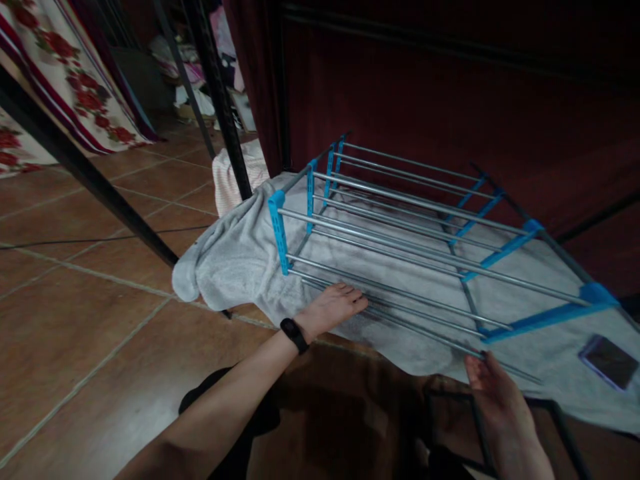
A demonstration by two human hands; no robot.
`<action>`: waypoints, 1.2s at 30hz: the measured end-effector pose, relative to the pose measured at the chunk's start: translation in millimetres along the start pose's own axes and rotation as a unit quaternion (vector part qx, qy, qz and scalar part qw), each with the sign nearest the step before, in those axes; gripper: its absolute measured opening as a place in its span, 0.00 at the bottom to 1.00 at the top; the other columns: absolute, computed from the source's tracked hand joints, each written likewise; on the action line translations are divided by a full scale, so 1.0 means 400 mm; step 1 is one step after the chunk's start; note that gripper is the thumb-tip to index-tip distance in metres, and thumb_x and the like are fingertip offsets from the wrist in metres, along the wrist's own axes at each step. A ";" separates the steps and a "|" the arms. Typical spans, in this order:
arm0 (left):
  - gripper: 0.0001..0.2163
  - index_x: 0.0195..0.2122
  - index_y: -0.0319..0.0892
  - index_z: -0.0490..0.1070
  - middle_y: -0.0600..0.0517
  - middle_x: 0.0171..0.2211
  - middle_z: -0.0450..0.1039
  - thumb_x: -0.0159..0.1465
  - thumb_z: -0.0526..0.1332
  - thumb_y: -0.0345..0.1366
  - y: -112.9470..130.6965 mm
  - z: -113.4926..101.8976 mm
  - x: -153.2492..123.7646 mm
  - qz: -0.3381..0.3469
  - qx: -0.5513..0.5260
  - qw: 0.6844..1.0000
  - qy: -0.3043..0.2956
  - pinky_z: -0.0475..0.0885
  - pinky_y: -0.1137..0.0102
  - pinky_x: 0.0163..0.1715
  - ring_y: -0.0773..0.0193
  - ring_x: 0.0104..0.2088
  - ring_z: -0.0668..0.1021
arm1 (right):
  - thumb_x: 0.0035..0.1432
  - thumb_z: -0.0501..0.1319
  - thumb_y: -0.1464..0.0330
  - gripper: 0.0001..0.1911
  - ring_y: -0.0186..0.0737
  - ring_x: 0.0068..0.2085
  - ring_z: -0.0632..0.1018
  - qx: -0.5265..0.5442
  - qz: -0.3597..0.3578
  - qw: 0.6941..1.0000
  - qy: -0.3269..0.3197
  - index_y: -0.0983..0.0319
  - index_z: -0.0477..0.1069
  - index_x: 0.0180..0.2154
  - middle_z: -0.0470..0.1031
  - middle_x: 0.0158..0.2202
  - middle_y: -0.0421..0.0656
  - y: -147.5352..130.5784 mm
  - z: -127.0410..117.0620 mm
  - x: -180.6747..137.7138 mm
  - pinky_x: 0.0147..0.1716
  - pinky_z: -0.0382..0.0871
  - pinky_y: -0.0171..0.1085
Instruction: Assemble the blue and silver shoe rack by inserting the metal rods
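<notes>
Across a grey blanket [230, 250] spreads a rack [425, 253] of metal rods joined by blue brackets, its long side facing the person at work. A thin metal rod [425, 331] runs along the rack's near edge, between two bare hands. The left hand [335, 310], palm down, lies over the rods there; whether its grip is pressed around any of them I cannot tell from where I stand. The right hand [493, 387], lower and nearer the rack's right end, has its grip pinching the thin metal rod between thumb and fingers. A black wristband [294, 335] circles the left wrist. A phone [609, 361] (purple-edged and dark-faced) lies on the blanket beyond the right hand. Dark red cloth [425, 100] hangs behind, and a rose-patterned curtain [85, 93] falls toward the tiled floor [115, 313].
</notes>
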State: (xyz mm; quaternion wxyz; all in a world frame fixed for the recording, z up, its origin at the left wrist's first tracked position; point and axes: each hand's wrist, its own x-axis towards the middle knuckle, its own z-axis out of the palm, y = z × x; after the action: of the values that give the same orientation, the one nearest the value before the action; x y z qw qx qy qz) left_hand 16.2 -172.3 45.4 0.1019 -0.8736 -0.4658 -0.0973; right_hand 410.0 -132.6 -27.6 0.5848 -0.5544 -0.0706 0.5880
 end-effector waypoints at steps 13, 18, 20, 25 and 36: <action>0.07 0.43 0.43 0.68 0.50 0.38 0.72 0.66 0.56 0.27 0.027 0.009 0.029 0.010 -0.025 1.000 -0.016 0.65 0.67 0.38 0.62 0.39 0.75 | 0.61 0.54 0.78 0.11 0.30 0.30 0.80 0.008 -0.008 0.999 -0.040 0.63 0.72 0.32 0.77 0.29 0.40 0.004 0.020 -0.005 0.36 0.79 0.30; 0.11 0.49 0.44 0.65 0.50 0.37 0.73 0.66 0.55 0.27 0.027 0.014 0.035 0.006 -0.020 1.000 0.009 0.66 0.67 0.37 0.62 0.38 0.75 | 0.59 0.54 0.77 0.10 0.34 0.35 0.81 0.020 -0.033 0.998 -0.044 0.63 0.73 0.33 0.78 0.32 0.42 -0.026 0.001 0.012 0.37 0.80 0.34; 0.10 0.48 0.44 0.66 0.51 0.37 0.73 0.67 0.55 0.28 0.025 0.014 0.035 0.002 -0.026 1.000 0.016 0.66 0.67 0.37 0.62 0.38 0.75 | 0.58 0.54 0.76 0.10 0.35 0.35 0.81 0.026 -0.044 0.998 -0.041 0.63 0.73 0.33 0.78 0.32 0.43 -0.042 -0.004 0.014 0.36 0.80 0.34; 0.06 0.44 0.44 0.68 0.51 0.36 0.73 0.69 0.53 0.34 0.013 0.015 0.032 -0.006 -0.050 0.998 0.028 0.67 0.66 0.41 0.62 0.38 0.76 | 0.58 0.54 0.77 0.10 0.34 0.33 0.81 0.048 -0.062 0.997 -0.023 0.63 0.72 0.32 0.78 0.31 0.43 -0.076 -0.007 0.011 0.35 0.79 0.33; 0.12 0.49 0.46 0.67 0.51 0.40 0.79 0.70 0.52 0.43 -0.034 0.095 0.008 -0.011 -0.140 0.988 0.055 0.73 0.69 0.37 0.61 0.38 0.81 | 0.59 0.59 0.75 0.05 0.33 0.32 0.80 0.115 -0.184 0.976 -0.025 0.62 0.72 0.34 0.80 0.33 0.42 -0.127 -0.008 -0.026 0.34 0.78 0.31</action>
State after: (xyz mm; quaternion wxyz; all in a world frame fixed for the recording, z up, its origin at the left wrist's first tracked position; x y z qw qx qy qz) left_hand 9.5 -152.0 10.9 0.0025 -0.8674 -0.4509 -0.2107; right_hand 440.2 -126.8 14.1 0.7404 -0.4462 -0.1181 0.4886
